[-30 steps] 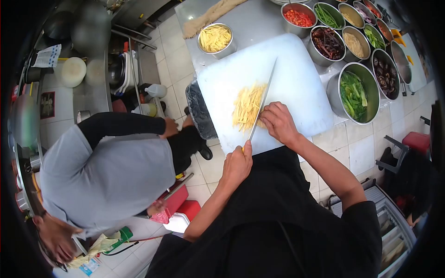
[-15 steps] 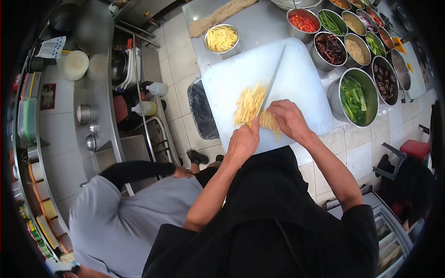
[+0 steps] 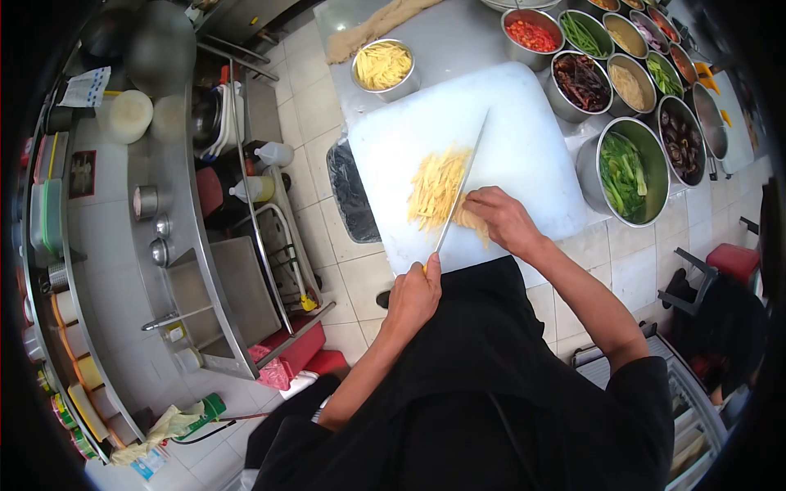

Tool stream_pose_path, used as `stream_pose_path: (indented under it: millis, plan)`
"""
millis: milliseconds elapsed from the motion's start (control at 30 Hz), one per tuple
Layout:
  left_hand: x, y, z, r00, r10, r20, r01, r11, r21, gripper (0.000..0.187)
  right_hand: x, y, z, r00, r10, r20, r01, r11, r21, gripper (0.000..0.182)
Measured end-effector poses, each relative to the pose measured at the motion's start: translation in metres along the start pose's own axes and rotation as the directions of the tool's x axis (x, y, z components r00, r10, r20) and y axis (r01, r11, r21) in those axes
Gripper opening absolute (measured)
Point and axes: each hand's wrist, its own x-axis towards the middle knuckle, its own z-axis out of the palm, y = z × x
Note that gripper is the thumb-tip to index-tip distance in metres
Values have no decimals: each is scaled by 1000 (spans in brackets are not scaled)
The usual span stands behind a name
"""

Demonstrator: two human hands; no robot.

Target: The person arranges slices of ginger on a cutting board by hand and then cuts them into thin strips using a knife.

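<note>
My left hand (image 3: pixel 415 295) is closed around the handle of a long knife (image 3: pixel 467 172). The blade slants up and to the right over a white cutting board (image 3: pixel 532 131), between two groups of pale yellow food. A pile of cut yellow strips (image 3: pixel 434 192) lies left of the blade. On its right, the fingers of my right hand (image 3: pixel 503 217) are bent down onto pale, thin slices (image 3: pixel 472 225), pressing them beside the blade. The kind of food is not clear.
A metal bowl of yellow strips (image 3: pixel 383 67) stands beyond the board's far left corner. Several metal containers line the right, among them one with leafy greens (image 3: pixel 624 176) and one with dried chillies (image 3: pixel 581 82). A black-lined bin (image 3: pixel 354 192) is left of the board.
My left hand has drawn the knife back toward my body and slightly left. My right hand stays at the slices, slightly lower. The grey-shirted person at left has mostly gone from view.
</note>
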Motion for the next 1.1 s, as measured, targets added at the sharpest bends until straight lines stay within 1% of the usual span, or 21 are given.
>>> stream_pose_path:
  millis: [33, 100, 200, 300, 333, 400, 433, 500, 567, 633, 700, 767, 833, 867, 933, 1033, 1100]
  plan:
    - [7, -2, 7, 1000, 5, 6, -5, 1000, 3, 60, 0, 0, 0, 1000, 7, -3, -7, 1000, -3, 36]
    - [29, -2, 22, 993, 101, -67, -104, 994, -41, 60, 0, 0, 1, 1000, 2, 16, -2, 1000, -25, 35]
    - [57, 28, 11, 995, 88, -52, -91, 994, -61, 62, 0, 2, 3, 1000, 6, 11, -6, 1000, -22, 34]
    - [54, 46, -8, 997, 59, -53, -62, 996, -60, 64, 1, 3, 3, 1000, 14, 28, -13, 1000, -13, 35]
    - [49, 44, -11, 996, 61, -58, -64, 996, -59, 64, 2, 2, 2, 1000, 10, 24, -10, 1000, -13, 35]
    - [32, 32, -13, 997, 75, 14, -75, 997, 5, 64, 2, 0, 2, 999, 37, 24, -37, 999, -18, 35]
    - [24, 28, -12, 997, 78, 18, -78, 997, 12, 64, 2, 0, 1, 999, 43, 18, -43, 999, -17, 35]
    - [6, 17, -8, 1000, 24, 18, -24, 999, 23, 63, 1, -1, 1, 1000, 22, 13, -21, 999, -33, 36]
    - [10, 5, 6, 1000, 22, 6, -22, 999, 38, 62, 3, -1, 1, 999, 26, 20, -26, 999, -25, 37]
    - [26, 0, 24, 992, 111, -67, -112, 994, -11, 62, 2, -1, 1, 999, 19, 33, -18, 1000, -23, 37]
    - [50, 20, 21, 989, 128, -75, -131, 991, -32, 63, 3, 1, 2, 999, 25, 37, -24, 999, -35, 36]
    - [59, 34, 12, 986, 143, -85, -148, 987, -56, 63, 2, -1, 1, 999, 23, 45, -22, 999, -35, 35]
    - [57, 46, -1, 994, 86, -74, -91, 994, -68, 63, 2, -1, 0, 998, 30, 48, -28, 999, -38, 35]
    - [51, 44, -4, 993, 86, -77, -91, 993, -70, 63, 2, 0, 1, 999, 21, 34, -19, 999, -41, 35]
    - [30, 30, -6, 996, 88, -9, -88, 996, 7, 63, 3, 1, 2, 1000, 16, 15, -16, 999, -41, 35]
    - [3, 11, 1, 999, 53, -7, -53, 998, 13, 64, 2, 0, 1, 999, 30, 26, -29, 999, -25, 36]
    - [12, 1, 17, 999, 38, -3, -38, 999, 11, 63, 4, -2, 0, 998, 41, 45, -42, 999, 10, 35]
